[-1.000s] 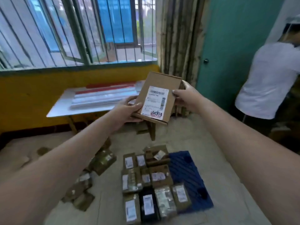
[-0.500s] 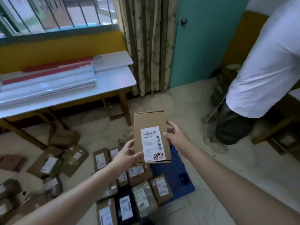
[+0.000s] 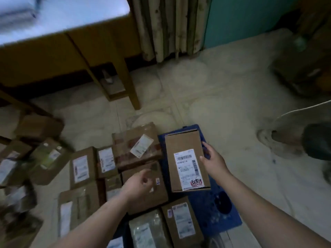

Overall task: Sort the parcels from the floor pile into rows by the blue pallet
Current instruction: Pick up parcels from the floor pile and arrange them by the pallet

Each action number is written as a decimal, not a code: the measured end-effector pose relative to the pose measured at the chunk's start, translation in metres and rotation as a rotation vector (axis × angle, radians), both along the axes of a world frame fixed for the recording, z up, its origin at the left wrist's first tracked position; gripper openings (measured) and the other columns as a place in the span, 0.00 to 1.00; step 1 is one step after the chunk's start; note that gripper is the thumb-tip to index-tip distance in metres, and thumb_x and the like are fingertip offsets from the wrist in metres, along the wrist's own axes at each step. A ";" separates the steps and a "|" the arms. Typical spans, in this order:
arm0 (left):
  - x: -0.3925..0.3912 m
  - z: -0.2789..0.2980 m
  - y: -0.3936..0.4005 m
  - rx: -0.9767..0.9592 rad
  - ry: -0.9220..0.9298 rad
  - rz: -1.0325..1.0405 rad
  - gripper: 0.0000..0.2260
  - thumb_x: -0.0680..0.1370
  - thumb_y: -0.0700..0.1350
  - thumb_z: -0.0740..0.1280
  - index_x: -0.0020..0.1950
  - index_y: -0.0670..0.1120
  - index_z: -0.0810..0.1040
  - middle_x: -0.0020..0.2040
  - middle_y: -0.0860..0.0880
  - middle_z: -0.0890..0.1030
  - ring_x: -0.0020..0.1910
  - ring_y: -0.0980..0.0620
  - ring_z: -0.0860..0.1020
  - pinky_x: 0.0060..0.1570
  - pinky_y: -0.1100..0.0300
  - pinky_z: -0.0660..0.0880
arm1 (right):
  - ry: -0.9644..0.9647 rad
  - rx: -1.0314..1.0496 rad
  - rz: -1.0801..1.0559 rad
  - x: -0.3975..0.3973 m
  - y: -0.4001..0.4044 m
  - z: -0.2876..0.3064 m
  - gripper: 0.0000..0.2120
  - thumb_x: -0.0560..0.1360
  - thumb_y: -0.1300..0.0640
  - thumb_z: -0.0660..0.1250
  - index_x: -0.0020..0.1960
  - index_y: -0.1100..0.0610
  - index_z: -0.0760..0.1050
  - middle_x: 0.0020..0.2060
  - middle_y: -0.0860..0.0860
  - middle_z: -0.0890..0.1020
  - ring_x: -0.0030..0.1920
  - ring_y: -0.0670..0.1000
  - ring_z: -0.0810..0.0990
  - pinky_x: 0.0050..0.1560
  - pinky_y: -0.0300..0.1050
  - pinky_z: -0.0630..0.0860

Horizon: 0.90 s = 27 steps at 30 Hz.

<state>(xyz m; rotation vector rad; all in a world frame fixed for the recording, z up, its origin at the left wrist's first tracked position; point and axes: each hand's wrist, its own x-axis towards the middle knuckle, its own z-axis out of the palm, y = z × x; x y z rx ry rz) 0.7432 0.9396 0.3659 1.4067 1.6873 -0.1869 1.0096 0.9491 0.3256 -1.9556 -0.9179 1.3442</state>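
Note:
A flat cardboard parcel (image 3: pixel 184 145) with a white barcode label hangs low over the blue pallet (image 3: pixel 215 210). My right hand (image 3: pixel 213 161) grips its right edge. My left hand (image 3: pixel 139 184) is off the parcel and hovers over the sorted rows with loosely curled fingers, holding nothing. The rows of labelled parcels (image 3: pixel 82 167) lie to the left of the pallet, among them a large taped box (image 3: pixel 136 145) and a labelled box (image 3: pixel 182 219) at the pallet's near corner. The loose floor pile (image 3: pixel 48 155) spreads at the far left, blurred.
A white-topped table with wooden legs (image 3: pixel 129 81) stands behind the rows. Beyond it are a curtain (image 3: pixel 170 27) and a teal door (image 3: pixel 250 20). Another person's shoe (image 3: pixel 279 138), a cable (image 3: pixel 304 108) and a dark bag (image 3: pixel 304 68) occupy the right side.
The parcel has come down from chest height to just above the pallet. My left hand has let go of it; only my right hand holds it. The view has tilted down.

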 end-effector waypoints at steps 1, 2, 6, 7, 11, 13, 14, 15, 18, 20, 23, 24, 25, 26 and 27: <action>-0.002 -0.040 0.001 0.018 0.088 -0.083 0.24 0.81 0.52 0.61 0.76 0.54 0.63 0.67 0.47 0.74 0.60 0.49 0.78 0.54 0.56 0.78 | -0.022 -0.001 0.008 0.005 0.001 -0.037 0.27 0.80 0.63 0.63 0.77 0.49 0.62 0.70 0.50 0.72 0.61 0.46 0.72 0.58 0.43 0.72; -0.004 -0.077 0.000 0.030 0.172 -0.171 0.24 0.81 0.52 0.61 0.77 0.52 0.62 0.71 0.46 0.70 0.65 0.46 0.74 0.60 0.55 0.74 | -0.043 -0.001 0.012 0.008 0.002 -0.073 0.27 0.80 0.61 0.64 0.76 0.48 0.62 0.69 0.49 0.73 0.61 0.46 0.73 0.57 0.42 0.73; -0.002 -0.196 -0.008 0.160 0.345 -0.342 0.24 0.81 0.54 0.59 0.76 0.51 0.61 0.71 0.44 0.64 0.70 0.41 0.65 0.60 0.49 0.71 | -0.076 -0.026 0.015 0.008 0.001 -0.189 0.29 0.79 0.58 0.66 0.76 0.46 0.61 0.67 0.48 0.74 0.60 0.49 0.74 0.54 0.47 0.76; -0.001 -0.219 -0.010 0.230 0.363 -0.351 0.24 0.81 0.54 0.59 0.76 0.52 0.61 0.71 0.43 0.64 0.69 0.40 0.64 0.59 0.48 0.72 | -0.049 -0.025 0.033 0.005 0.001 -0.212 0.27 0.79 0.58 0.66 0.75 0.45 0.61 0.65 0.48 0.73 0.62 0.52 0.75 0.59 0.54 0.76; 0.002 -0.292 -0.022 0.345 0.358 -0.329 0.24 0.80 0.52 0.60 0.76 0.51 0.60 0.71 0.44 0.63 0.67 0.41 0.64 0.56 0.47 0.71 | -0.136 -0.057 0.134 -0.009 0.009 -0.282 0.27 0.81 0.60 0.62 0.77 0.50 0.59 0.69 0.53 0.72 0.66 0.57 0.74 0.56 0.46 0.72; 0.001 -0.312 -0.026 0.387 0.334 -0.325 0.23 0.80 0.52 0.60 0.75 0.51 0.61 0.71 0.45 0.63 0.67 0.42 0.64 0.54 0.48 0.72 | -0.209 -0.069 0.205 -0.015 0.010 -0.303 0.27 0.81 0.61 0.62 0.77 0.52 0.59 0.68 0.55 0.74 0.65 0.57 0.75 0.57 0.45 0.71; -0.001 -0.317 -0.027 0.421 0.334 -0.320 0.23 0.80 0.51 0.60 0.74 0.51 0.62 0.71 0.46 0.64 0.66 0.43 0.65 0.52 0.49 0.73 | -0.232 -0.075 0.248 -0.018 0.007 -0.310 0.26 0.81 0.62 0.62 0.77 0.52 0.60 0.67 0.55 0.75 0.65 0.57 0.75 0.57 0.45 0.71; -0.002 -0.320 -0.029 0.443 0.339 -0.310 0.23 0.79 0.51 0.60 0.74 0.51 0.62 0.71 0.47 0.64 0.67 0.44 0.65 0.52 0.49 0.73 | -0.257 -0.097 0.286 -0.020 0.004 -0.317 0.26 0.81 0.62 0.61 0.77 0.52 0.61 0.66 0.55 0.75 0.65 0.58 0.75 0.57 0.45 0.71; -0.006 -0.323 -0.038 0.431 0.349 -0.320 0.27 0.79 0.52 0.59 0.77 0.52 0.58 0.73 0.48 0.61 0.71 0.46 0.61 0.57 0.50 0.71 | -0.196 -0.157 0.273 -0.027 0.000 -0.329 0.23 0.82 0.59 0.60 0.76 0.51 0.64 0.61 0.53 0.77 0.60 0.55 0.76 0.55 0.47 0.73; -0.010 -0.322 -0.043 0.402 0.336 -0.343 0.29 0.78 0.52 0.58 0.79 0.52 0.55 0.75 0.49 0.58 0.74 0.46 0.58 0.61 0.50 0.69 | -0.159 -0.176 0.261 -0.032 0.004 -0.330 0.20 0.81 0.57 0.62 0.73 0.50 0.68 0.57 0.49 0.78 0.54 0.50 0.76 0.53 0.45 0.74; -0.015 -0.320 -0.040 0.366 0.291 -0.353 0.30 0.79 0.53 0.58 0.79 0.53 0.53 0.77 0.50 0.56 0.75 0.47 0.56 0.63 0.51 0.69 | -0.230 -0.227 0.367 -0.039 0.013 -0.334 0.15 0.80 0.55 0.63 0.67 0.51 0.71 0.59 0.50 0.78 0.51 0.48 0.77 0.49 0.39 0.74; -0.017 -0.317 -0.037 0.346 0.277 -0.362 0.29 0.79 0.53 0.58 0.80 0.53 0.53 0.77 0.51 0.55 0.76 0.48 0.55 0.64 0.51 0.69 | -0.302 -0.252 0.426 -0.042 0.016 -0.337 0.17 0.82 0.53 0.61 0.70 0.51 0.68 0.64 0.54 0.75 0.57 0.52 0.76 0.56 0.44 0.74; -0.020 -0.315 -0.033 0.318 0.263 -0.376 0.29 0.80 0.53 0.58 0.80 0.53 0.52 0.78 0.51 0.54 0.76 0.48 0.54 0.64 0.51 0.69 | -0.393 -0.299 0.484 -0.046 0.020 -0.337 0.21 0.83 0.50 0.57 0.75 0.53 0.63 0.69 0.58 0.70 0.64 0.57 0.71 0.64 0.51 0.70; -0.024 -0.310 -0.029 0.284 0.248 -0.398 0.29 0.80 0.53 0.58 0.80 0.53 0.52 0.78 0.50 0.53 0.77 0.47 0.53 0.65 0.52 0.69 | -0.483 -0.377 0.500 -0.050 0.024 -0.333 0.26 0.83 0.46 0.54 0.78 0.53 0.57 0.73 0.60 0.63 0.69 0.61 0.66 0.69 0.57 0.66; -0.027 -0.304 -0.024 0.242 0.239 -0.432 0.29 0.81 0.52 0.58 0.80 0.52 0.52 0.79 0.50 0.52 0.77 0.47 0.53 0.66 0.52 0.69 | -0.529 -0.459 0.490 -0.053 0.027 -0.328 0.29 0.82 0.43 0.53 0.79 0.54 0.53 0.76 0.60 0.58 0.72 0.63 0.62 0.71 0.59 0.64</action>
